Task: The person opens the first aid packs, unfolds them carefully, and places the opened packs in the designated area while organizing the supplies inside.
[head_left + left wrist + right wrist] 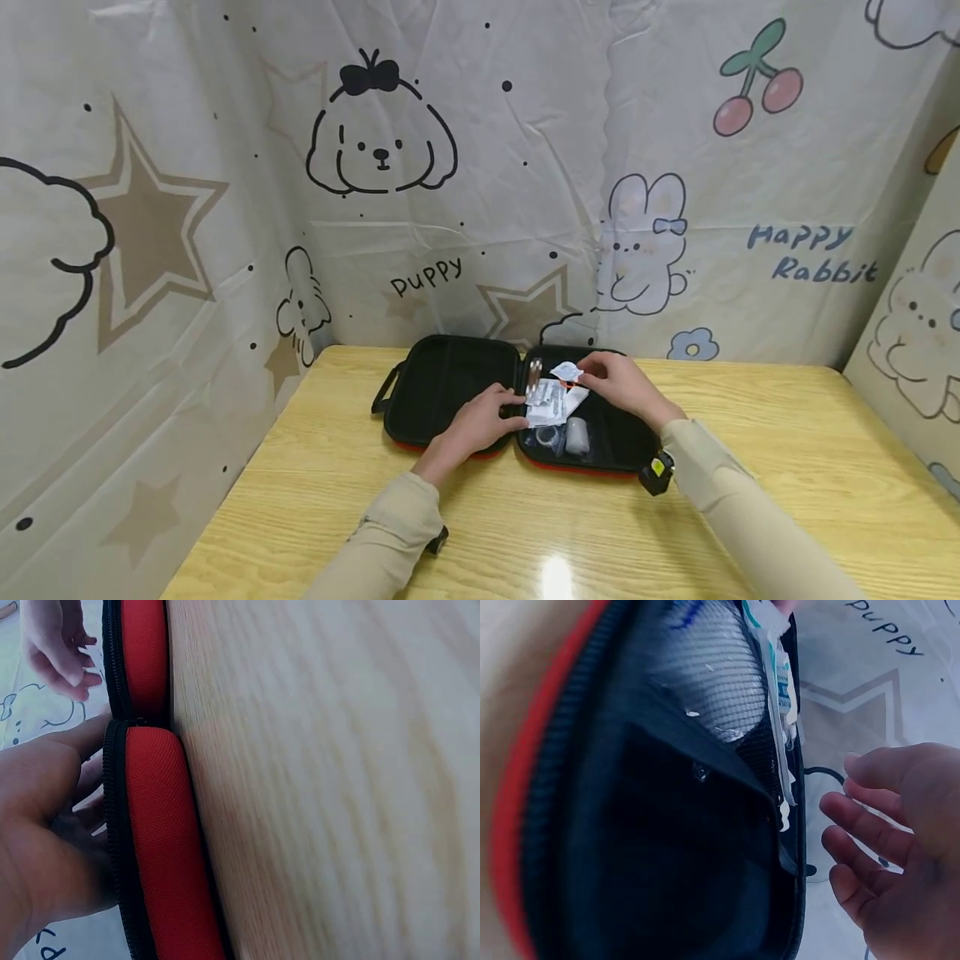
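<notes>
The black case (442, 387) lies open at lower centre, its right half being arranged, I'd say. The left hand (480, 419), fingers spread, reaches the printed packet (551, 407); the right hand (621, 383), loosely open, nears a white sachet (566, 371). Next wants a light pinch.

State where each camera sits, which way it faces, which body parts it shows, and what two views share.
Head: on the head, facing forward and down at the open case; sleeves, left hand and right hand show.
Left wrist: on that wrist, facing the case's red side and the tabletop; both hands show.
Right wrist: on that wrist, facing into the case at a white roll; right hand shows plainly.
Shared: both wrist views show the case and right hand.
</notes>
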